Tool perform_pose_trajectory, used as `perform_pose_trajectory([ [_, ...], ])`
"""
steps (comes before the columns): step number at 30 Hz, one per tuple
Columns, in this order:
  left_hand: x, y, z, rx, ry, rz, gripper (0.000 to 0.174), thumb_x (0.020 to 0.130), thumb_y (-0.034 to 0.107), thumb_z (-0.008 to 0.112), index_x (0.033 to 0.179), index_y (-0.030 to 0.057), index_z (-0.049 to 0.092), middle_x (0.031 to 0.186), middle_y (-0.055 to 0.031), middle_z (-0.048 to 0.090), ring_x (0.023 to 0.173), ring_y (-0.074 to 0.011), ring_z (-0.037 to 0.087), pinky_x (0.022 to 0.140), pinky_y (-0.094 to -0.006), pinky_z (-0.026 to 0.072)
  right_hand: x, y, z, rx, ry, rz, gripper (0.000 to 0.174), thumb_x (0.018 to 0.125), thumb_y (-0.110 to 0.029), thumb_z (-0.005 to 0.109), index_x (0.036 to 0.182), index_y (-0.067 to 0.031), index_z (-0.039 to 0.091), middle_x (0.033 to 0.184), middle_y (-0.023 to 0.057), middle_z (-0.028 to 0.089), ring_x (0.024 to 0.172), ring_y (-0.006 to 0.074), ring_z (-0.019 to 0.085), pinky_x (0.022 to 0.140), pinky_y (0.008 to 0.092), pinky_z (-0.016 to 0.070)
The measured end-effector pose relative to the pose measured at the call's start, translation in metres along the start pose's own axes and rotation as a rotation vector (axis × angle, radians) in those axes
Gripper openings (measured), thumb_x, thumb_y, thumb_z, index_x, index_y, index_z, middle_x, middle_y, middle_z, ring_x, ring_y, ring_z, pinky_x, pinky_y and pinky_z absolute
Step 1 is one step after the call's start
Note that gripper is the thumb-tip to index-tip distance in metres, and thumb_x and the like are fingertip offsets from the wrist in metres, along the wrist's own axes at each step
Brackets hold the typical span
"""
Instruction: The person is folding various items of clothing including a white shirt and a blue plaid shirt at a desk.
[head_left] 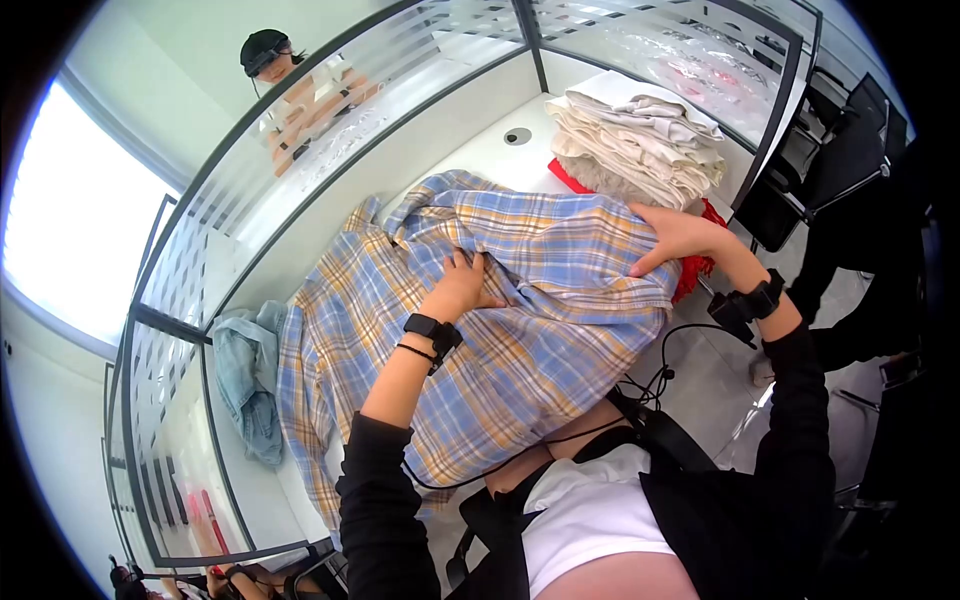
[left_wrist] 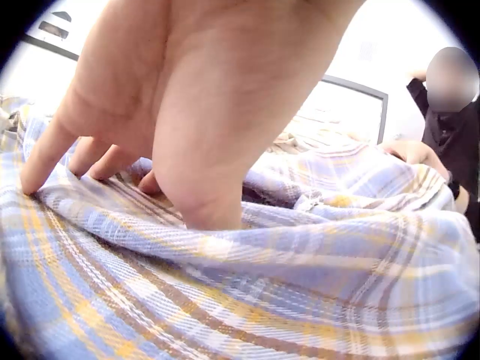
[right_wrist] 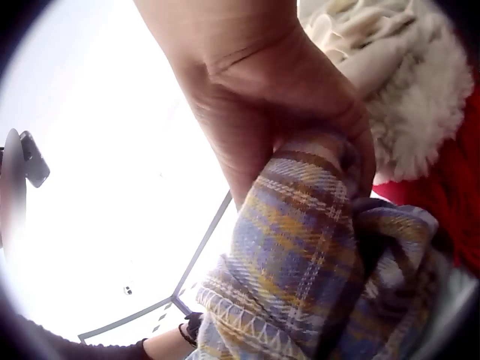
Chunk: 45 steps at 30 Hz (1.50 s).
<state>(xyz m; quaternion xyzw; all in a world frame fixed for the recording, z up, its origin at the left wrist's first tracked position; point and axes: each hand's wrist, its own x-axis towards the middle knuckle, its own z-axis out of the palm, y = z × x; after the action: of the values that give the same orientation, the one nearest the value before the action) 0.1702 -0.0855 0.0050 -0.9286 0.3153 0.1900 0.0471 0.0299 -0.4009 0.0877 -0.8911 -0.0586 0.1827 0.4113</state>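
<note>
A blue, yellow and white plaid shirt (head_left: 360, 300) lies rumpled over the white table, its near part hanging over the edge above the person's lap. Around the middle of the shirt, the left hand (head_left: 462, 287) rests with fingers spread on the cloth. In the left wrist view its fingertips press into the fabric, and the thumb's tip is hidden behind a raised fold. At the shirt's right end, the right hand (head_left: 685, 235) grips a bunched edge between thumb and fingers. The right wrist view shows this plaid cloth (right_wrist: 300, 225) bulging out under the palm, with a stitched seam below.
A stack of folded cream and white clothes (head_left: 640, 140) stands at the back right, with red fabric (head_left: 568, 177) under it. Light blue denim (head_left: 250, 375) lies at the left. Framed clear panels (head_left: 310, 130) border the table. A black cable (head_left: 665, 355) hangs near the lap.
</note>
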Motion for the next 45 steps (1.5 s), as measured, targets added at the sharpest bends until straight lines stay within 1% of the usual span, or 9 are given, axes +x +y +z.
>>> perform_pose_trajectory([
  [15, -0.003, 0.003, -0.006, 0.038, -0.024, -0.008, 0.111, 0.06, 0.061, 0.071, 0.137, -0.0026, 0.023, 0.135, -0.0401, 0.019, 0.126, -0.055, 0.02, 0.101, -0.0521, 0.0308, -0.049, 0.03, 0.007, -0.52, 0.144, 0.116, 0.062, 0.054, -0.03, 0.08, 0.1, 0.0042, 0.057, 0.095, 0.0207, 0.06, 0.091, 0.0316, 0.057, 0.079, 0.0341, 0.0451],
  [19, -0.002, 0.002, -0.005, 0.027, -0.027, -0.02, 0.112, 0.059, 0.061, 0.072, 0.137, -0.0021, 0.023, 0.135, -0.0396, 0.018, 0.126, -0.054, 0.019, 0.101, -0.0517, 0.031, -0.052, 0.034, 0.007, -0.5, 0.446, -0.155, 0.038, 0.061, -0.021, 0.074, 0.084, 0.0027, 0.056, 0.08, 0.0169, 0.06, 0.072, 0.0334, 0.057, 0.067, 0.0371, 0.0448],
  [31, 0.001, -0.006, 0.002, 0.033, 0.042, 0.052, 0.105, 0.061, 0.063, 0.069, 0.133, -0.003, 0.03, 0.128, -0.0435, 0.027, 0.12, -0.0593, 0.026, 0.1, -0.0548, 0.03, -0.065, 0.026, 0.021, -0.24, 0.458, -0.167, 0.042, 0.069, -0.014, 0.07, 0.104, -0.0009, 0.051, 0.085, 0.0147, 0.061, 0.077, 0.0285, 0.06, 0.074, 0.0314, 0.0459],
  [34, 0.0, -0.013, 0.0, 0.012, 0.078, 0.074, 0.098, 0.061, 0.059, 0.071, 0.13, -0.0013, 0.036, 0.128, -0.0386, 0.034, 0.119, -0.0527, 0.035, 0.097, -0.0495, 0.0365, -0.066, 0.04, 0.02, -0.252, 0.387, -0.145, 0.043, 0.069, -0.011, 0.068, 0.107, 0.0001, 0.05, 0.09, 0.0136, 0.059, 0.083, 0.0263, 0.058, 0.078, 0.0314, 0.0453],
  [37, 0.018, -0.035, -0.072, -0.064, -0.109, 0.135, 0.054, 0.079, 0.036, 0.061, 0.125, 0.0132, 0.047, 0.126, -0.0154, 0.048, 0.11, -0.03, 0.052, 0.085, -0.0381, 0.0461, -0.079, 0.047, 0.017, 0.122, 0.139, -0.231, 0.06, 0.068, -0.008, 0.062, 0.124, -0.0013, 0.041, 0.12, 0.0127, 0.048, 0.108, 0.0205, 0.049, 0.09, 0.0319, 0.0404],
  [39, 0.037, -0.044, -0.1, 0.133, 0.402, 0.021, 0.042, 0.081, 0.019, 0.056, 0.122, 0.0168, 0.048, 0.123, -0.0091, 0.052, 0.106, -0.0276, 0.054, 0.082, -0.0367, 0.0478, -0.083, 0.048, 0.02, 0.382, -0.019, -0.297, 0.078, 0.068, -0.007, 0.062, 0.138, -0.0048, 0.026, 0.139, 0.0107, 0.033, 0.123, 0.0204, 0.036, 0.101, 0.0326, 0.0311],
  [41, 0.077, -0.058, -0.104, 0.158, 0.476, 0.318, 0.043, 0.078, 0.012, 0.057, 0.12, 0.0167, 0.049, 0.119, -0.0085, 0.055, 0.104, -0.0286, 0.055, 0.081, -0.0372, 0.048, -0.086, 0.045, 0.021, 0.402, -0.11, -0.268, 0.091, 0.068, -0.006, 0.062, 0.144, -0.0062, 0.012, 0.146, 0.0114, 0.022, 0.131, 0.0213, 0.027, 0.106, 0.0338, 0.0241],
  [43, 0.118, -0.076, -0.095, 0.236, 0.52, 0.584, 0.042, 0.074, 0.006, 0.063, 0.112, 0.0221, 0.055, 0.099, -0.0095, 0.063, 0.093, -0.0263, 0.06, 0.073, -0.0389, 0.05, -0.086, 0.041, 0.019, 0.241, -0.053, -0.227, 0.094, 0.066, -0.005, 0.063, 0.144, -0.0072, 0.011, 0.144, 0.0128, 0.026, 0.129, 0.0218, 0.031, 0.105, 0.0325, 0.0256],
  [45, 0.126, -0.061, -0.113, 0.201, 0.199, 0.327, 0.047, 0.07, 0.006, 0.067, 0.112, 0.022, 0.055, 0.101, -0.009, 0.063, 0.095, -0.0271, 0.06, 0.074, -0.0385, 0.05, -0.088, 0.049, 0.029, 0.073, 0.135, -0.21, 0.084, 0.063, -0.007, 0.067, 0.138, -0.0066, 0.028, 0.123, 0.0139, 0.05, 0.108, 0.0222, 0.052, 0.092, 0.0299, 0.0402],
])
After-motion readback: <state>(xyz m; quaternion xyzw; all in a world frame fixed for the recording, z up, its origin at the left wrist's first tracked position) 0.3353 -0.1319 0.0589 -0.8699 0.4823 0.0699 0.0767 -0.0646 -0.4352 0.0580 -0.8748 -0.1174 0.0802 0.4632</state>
